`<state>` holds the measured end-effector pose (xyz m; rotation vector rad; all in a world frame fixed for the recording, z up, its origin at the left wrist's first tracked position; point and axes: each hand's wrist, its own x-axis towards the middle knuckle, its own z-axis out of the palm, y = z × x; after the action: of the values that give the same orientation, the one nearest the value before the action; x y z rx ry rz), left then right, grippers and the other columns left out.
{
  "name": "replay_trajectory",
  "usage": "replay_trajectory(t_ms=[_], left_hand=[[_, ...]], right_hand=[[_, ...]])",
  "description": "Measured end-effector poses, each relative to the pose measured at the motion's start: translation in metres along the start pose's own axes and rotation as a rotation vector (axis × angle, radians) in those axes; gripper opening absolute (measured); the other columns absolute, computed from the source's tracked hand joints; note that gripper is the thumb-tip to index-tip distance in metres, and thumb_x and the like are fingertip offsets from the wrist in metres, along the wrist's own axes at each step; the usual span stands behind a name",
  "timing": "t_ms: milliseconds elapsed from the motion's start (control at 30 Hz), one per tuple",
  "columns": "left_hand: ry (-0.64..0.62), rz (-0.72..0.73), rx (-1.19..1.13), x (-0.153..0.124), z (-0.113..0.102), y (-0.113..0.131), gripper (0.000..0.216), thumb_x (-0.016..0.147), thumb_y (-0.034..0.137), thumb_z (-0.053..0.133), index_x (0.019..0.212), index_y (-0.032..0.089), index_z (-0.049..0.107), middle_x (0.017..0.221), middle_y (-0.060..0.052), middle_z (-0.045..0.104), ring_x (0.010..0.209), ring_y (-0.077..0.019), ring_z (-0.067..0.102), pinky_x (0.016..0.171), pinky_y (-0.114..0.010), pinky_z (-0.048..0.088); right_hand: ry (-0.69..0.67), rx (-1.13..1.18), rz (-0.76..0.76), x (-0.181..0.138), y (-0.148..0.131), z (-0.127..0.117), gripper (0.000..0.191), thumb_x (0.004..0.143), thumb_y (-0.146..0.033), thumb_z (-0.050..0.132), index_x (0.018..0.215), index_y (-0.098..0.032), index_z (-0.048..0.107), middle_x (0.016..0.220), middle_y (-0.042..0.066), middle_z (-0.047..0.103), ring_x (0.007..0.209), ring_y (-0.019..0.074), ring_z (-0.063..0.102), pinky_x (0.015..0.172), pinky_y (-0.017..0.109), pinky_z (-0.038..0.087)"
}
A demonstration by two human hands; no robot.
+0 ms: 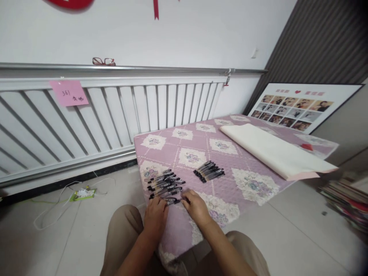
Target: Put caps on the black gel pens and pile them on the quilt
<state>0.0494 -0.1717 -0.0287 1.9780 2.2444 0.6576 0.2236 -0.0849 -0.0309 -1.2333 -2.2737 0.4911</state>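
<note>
Close to the near left edge of the cloth-covered surface, my left hand (156, 214) is closed on one end of a black pen (172, 201). My right hand (197, 207) is bent into a pinch at the pen's other end, its fingertips partly hiding the contact. Just beyond my hands lies a loose pile of black-capped pens (165, 183), clear-barrelled and pointing roughly left to right. To the right of that pile, a neater group of similar pens (209, 171) lies side by side on the cloth.
A purple floral cloth (184, 226) covers the surface. A folded cream sheet (258, 147) lies at the right, with a photo board (299, 103) behind it. A white radiator (149, 107) runs along the wall. On the floor at left sits a power strip (84, 194) with cables.
</note>
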Motion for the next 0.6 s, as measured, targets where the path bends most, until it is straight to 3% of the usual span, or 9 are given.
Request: replay_trajectory(t_ms=[333,600], left_hand=[[0.014,-0.006,0.11,0.02,0.004,-0.005,0.009,0.086,0.019,0.056,0.09,0.022,0.064,0.096,-0.003,0.06,0.095,-0.0218,0.054,0.082,-0.032,0.042],[0.026,-0.01,0.085,0.02,0.009,-0.009,0.007,0.086,0.02,0.055,0.09,0.022,0.06,0.096,-0.003,0.059,0.097,-0.0225,0.054,0.086,-0.034,0.041]], right_hand=[[0.072,-0.049,0.109,0.015,0.001,0.003,0.004,0.082,-0.021,0.058,0.081,-0.022,0.062,0.086,0.002,0.063,0.08,0.0166,0.059,0.069,0.024,0.041],[0.124,-0.026,0.111,0.012,0.003,0.003,0.01,0.084,-0.024,0.055,0.077,-0.022,0.06,0.08,0.001,0.062,0.076,0.0167,0.059,0.067,0.025,0.041]])
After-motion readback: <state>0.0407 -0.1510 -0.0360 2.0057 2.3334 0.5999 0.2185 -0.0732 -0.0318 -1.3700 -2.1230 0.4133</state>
